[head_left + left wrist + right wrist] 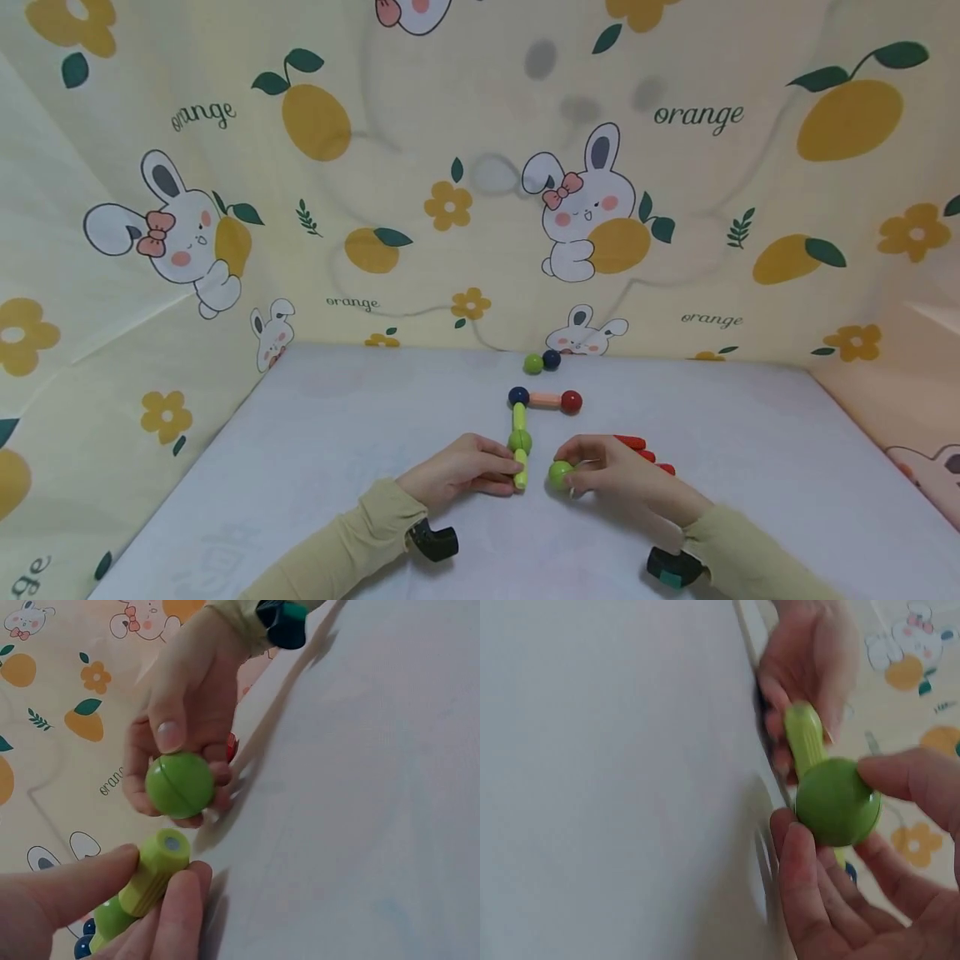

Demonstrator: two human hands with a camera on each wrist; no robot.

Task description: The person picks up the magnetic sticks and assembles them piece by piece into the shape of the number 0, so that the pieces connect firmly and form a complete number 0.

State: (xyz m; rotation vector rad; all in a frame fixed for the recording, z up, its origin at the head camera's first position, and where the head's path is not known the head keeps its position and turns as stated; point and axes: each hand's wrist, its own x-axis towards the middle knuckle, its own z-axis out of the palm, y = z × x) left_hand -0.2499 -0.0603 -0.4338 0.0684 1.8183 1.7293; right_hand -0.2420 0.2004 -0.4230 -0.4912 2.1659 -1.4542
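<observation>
left hand [75,892]: grips yellow-green stick [152,877], flat end facing the held ball | right hand [191,686]: holds green ball [180,786], near stick, apart | second green ball [112,919]: at stick's far end, dark blue balls [84,947] beyond | patterned cloth [45,780]: beyond table [352,795] edge | dark device [283,625]: at right wrist

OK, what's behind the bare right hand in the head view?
Three red rod-shaped sticks show past the right hand, which grips a shiny green ball. The hand covers the lower two's other ends; anything else there cannot be seen.

Bunny-print backdrop [480,108], white tabletop [367,417]
</observation>
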